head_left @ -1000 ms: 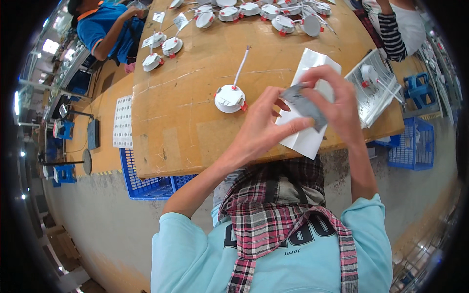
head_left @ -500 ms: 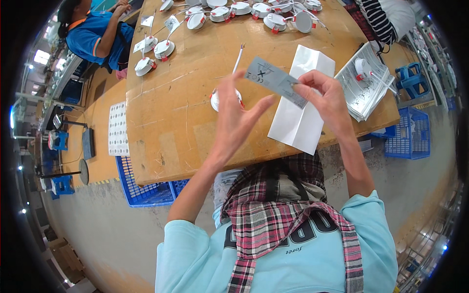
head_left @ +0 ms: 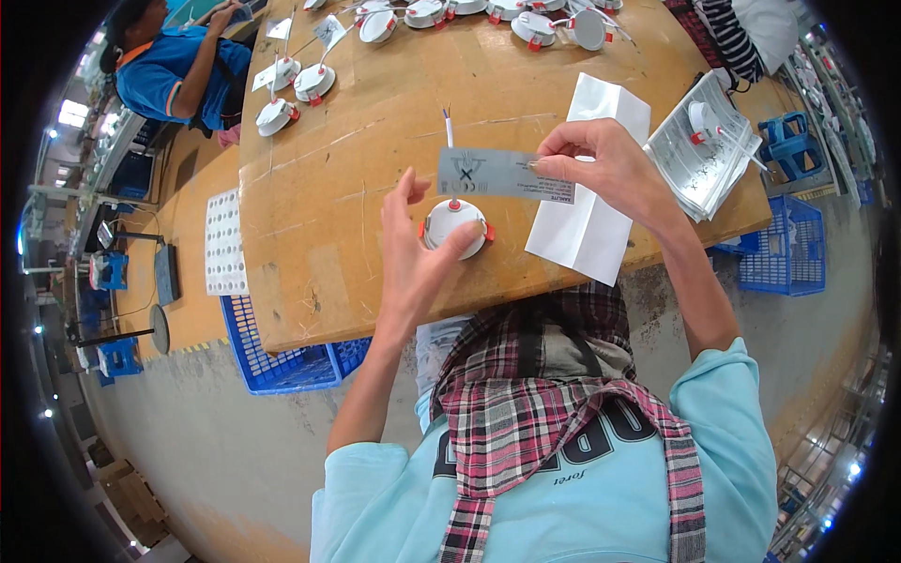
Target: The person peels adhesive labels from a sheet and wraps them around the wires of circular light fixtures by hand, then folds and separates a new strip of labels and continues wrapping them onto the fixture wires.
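My right hand (head_left: 610,174) pinches the right end of a silver printed label (head_left: 493,174) between thumb and fingers. The label lies across the cable of a round white downlight (head_left: 449,225), just above its body. Red-tipped clips stick out at the downlight's two sides, and its white cable (head_left: 449,131) points away from me. My left hand (head_left: 408,249) is open beside the downlight, fingers apart. Its thumb reaches over the downlight's face; whether it touches cannot be told. A folded white paper sheet (head_left: 591,220) lies under my right wrist.
Several white downlights (head_left: 314,84) stand along the far and left parts of the wooden table (head_left: 319,225). A stack of silver label sheets (head_left: 699,174) bears another downlight at right. Blue crates (head_left: 784,249) stand by the table. A co-worker in a blue shirt (head_left: 169,80) is at far left.
My right hand has swung the label left and levelled it over the downlight's cable. My left hand has moved left and nearer me, beside the downlight. The view has shifted slightly.
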Demonstrator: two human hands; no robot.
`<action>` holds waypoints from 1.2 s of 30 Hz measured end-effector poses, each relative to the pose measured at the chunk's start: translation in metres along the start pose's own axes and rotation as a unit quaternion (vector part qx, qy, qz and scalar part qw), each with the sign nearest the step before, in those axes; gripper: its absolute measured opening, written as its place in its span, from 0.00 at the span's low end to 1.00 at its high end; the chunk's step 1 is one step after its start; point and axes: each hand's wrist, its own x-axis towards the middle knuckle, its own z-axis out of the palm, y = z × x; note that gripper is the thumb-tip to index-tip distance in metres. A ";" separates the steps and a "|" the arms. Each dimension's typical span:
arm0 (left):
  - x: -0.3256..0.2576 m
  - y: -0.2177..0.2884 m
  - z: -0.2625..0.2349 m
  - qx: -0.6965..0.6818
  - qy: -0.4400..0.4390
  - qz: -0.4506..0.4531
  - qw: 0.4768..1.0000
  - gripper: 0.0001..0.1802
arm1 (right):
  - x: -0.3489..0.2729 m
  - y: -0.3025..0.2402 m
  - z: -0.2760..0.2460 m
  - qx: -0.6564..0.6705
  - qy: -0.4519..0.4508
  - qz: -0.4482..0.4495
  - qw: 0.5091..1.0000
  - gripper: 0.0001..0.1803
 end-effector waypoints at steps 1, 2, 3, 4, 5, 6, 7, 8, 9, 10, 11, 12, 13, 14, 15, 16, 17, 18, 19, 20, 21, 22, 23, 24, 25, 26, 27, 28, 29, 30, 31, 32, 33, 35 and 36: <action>0.002 0.006 -0.007 -0.131 -0.015 -0.029 0.991 0.49 | 0.002 -0.002 0.003 0.001 -0.014 -0.013 1.000 0.12; 0.005 0.011 -0.010 -0.128 -0.014 -0.032 0.991 0.49 | 0.003 -0.004 0.006 0.002 -0.028 -0.025 0.999 0.13; 0.008 0.015 -0.012 -0.195 -0.046 -0.047 0.979 0.50 | 0.004 -0.007 0.009 0.004 -0.030 -0.024 0.999 0.13; 0.013 0.017 -0.014 -0.261 -0.076 -0.062 0.960 0.51 | 0.005 -0.011 0.012 -0.002 -0.034 -0.013 0.999 0.13; 0.018 0.019 -0.015 -0.289 -0.096 -0.077 0.949 0.52 | 0.005 -0.013 0.015 -0.007 -0.038 -0.002 0.999 0.13; 0.020 0.022 -0.016 -0.289 -0.097 -0.079 0.949 0.52 | 0.006 -0.015 0.017 -0.006 -0.038 0.000 0.999 0.13; 0.021 0.024 -0.016 -0.310 -0.096 -0.077 0.943 0.50 | 0.008 -0.017 0.018 -0.029 -0.035 0.002 0.999 0.13; 0.021 0.025 -0.017 -0.331 -0.095 -0.076 0.936 0.47 | 0.009 -0.018 0.019 -0.053 -0.032 0.004 0.998 0.13; 0.021 0.025 -0.017 -0.331 -0.097 -0.078 0.935 0.47 | 0.010 -0.021 0.020 -0.052 -0.032 0.007 0.998 0.13; 0.021 0.025 -0.018 -0.341 -0.090 -0.082 0.932 0.51 | 0.011 -0.023 0.020 -0.078 -0.026 0.007 0.997 0.13; 0.021 0.024 -0.018 -0.350 -0.083 -0.086 0.929 0.55 | 0.012 -0.025 0.021 -0.104 -0.021 0.007 0.994 0.13; 0.022 0.024 -0.018 -0.350 -0.083 -0.088 0.929 0.55 | 0.013 -0.025 0.023 -0.103 -0.022 0.008 0.994 0.13; 0.024 0.023 -0.017 -0.325 -0.081 -0.112 0.935 0.56 | 0.013 -0.025 0.024 -0.095 -0.020 0.006 0.995 0.14; 0.026 0.022 -0.017 -0.300 -0.080 -0.136 0.941 0.58 | 0.014 -0.026 0.026 -0.086 -0.018 0.005 0.996 0.14; 0.028 0.021 -0.017 -0.300 -0.078 -0.139 0.940 0.58 | 0.014 -0.028 0.026 -0.085 -0.021 0.006 0.996 0.14; 0.032 0.020 -0.018 -0.266 -0.083 -0.131 0.951 0.51 | 0.015 -0.031 0.026 -0.090 -0.031 0.011 0.995 0.14; 0.036 0.018 -0.019 -0.230 -0.088 -0.124 0.961 0.44 | 0.015 -0.033 0.026 -0.094 -0.040 0.017 0.995 0.15; 0.040 0.013 -0.020 -0.230 -0.088 -0.126 0.961 0.44 | 0.016 -0.031 0.027 -0.094 -0.042 0.018 0.995 0.15; 0.044 0.008 -0.021 -0.247 -0.118 -0.136 0.952 0.32 | 0.016 -0.029 0.027 -0.090 -0.032 0.011 0.995 0.15; 0.047 0.003 -0.023 -0.263 -0.148 -0.147 0.942 0.21 | 0.017 -0.026 0.027 -0.087 -0.022 0.004 0.996 0.15; 0.050 0.002 -0.023 -0.264 -0.150 -0.148 0.941 0.21 | 0.017 -0.023 0.027 -0.086 -0.023 0.007 0.996 0.15; 0.052 0.000 -0.024 -0.259 -0.148 -0.141 0.944 0.16 | 0.018 -0.019 0.028 -0.074 -0.016 0.009 0.997 0.15; 0.055 -0.001 -0.024 -0.254 -0.145 -0.133 0.947 0.12 | 0.019 -0.015 0.029 -0.061 -0.009 0.011 0.998 0.16; 0.058 -0.005 -0.023 -0.255 -0.147 -0.136 0.946 0.12 | 0.020 -0.011 0.031 -0.060 -0.010 0.014 0.998 0.16; 0.062 -0.009 -0.023 -0.241 -0.143 -0.131 0.951 0.12 | 0.021 -0.008 0.032 -0.049 -0.006 0.021 0.999 0.16; 0.065 -0.012 -0.022 -0.228 -0.139 -0.126 0.955 0.12 | 0.023 -0.005 0.034 -0.038 -0.002 0.028 0.999 0.16; 0.067 -0.012 -0.021 -0.228 -0.141 -0.127 0.955 0.12 | 0.026 -0.001 0.033 -0.038 -0.001 0.030 0.999 0.16; 0.070 -0.011 -0.020 -0.231 -0.136 -0.124 0.955 0.12 | 0.028 0.003 0.033 -0.026 -0.006 0.029 0.999 0.15; 0.072 -0.010 -0.020 -0.233 -0.132 -0.122 0.956 0.13 | 0.031 0.006 0.032 -0.013 -0.011 0.027 0.999 0.13; 0.074 -0.012 -0.019 -0.233 -0.133 -0.123 0.955 0.13 | 0.033 0.009 0.033 -0.013 -0.011 0.029 0.999 0.13; 0.077 -0.015 -0.019 -0.234 -0.131 -0.123 0.956 0.13 | 0.035 0.012 0.035 0.007 -0.008 0.030 0.999 0.14; 0.079 -0.017 -0.018 -0.235 -0.130 -0.122 0.956 0.13 | 0.037 0.014 0.036 0.027 -0.005 0.032 0.999 0.15; 0.082 -0.020 -0.019 -0.234 -0.131 -0.122 0.956 0.13 | 0.041 0.017 0.036 0.028 -0.005 0.032 0.999 0.15; 0.086 -0.026 -0.018 -0.248 -0.138 -0.132 0.950 0.15 | 0.046 0.023 0.037 0.050 -0.012 0.040 0.998 0.15; 0.087 -0.027 -0.017 -0.248 -0.138 -0.132 0.950 0.15 | 0.048 0.024 0.037 0.051 -0.013 0.040 0.998 0.15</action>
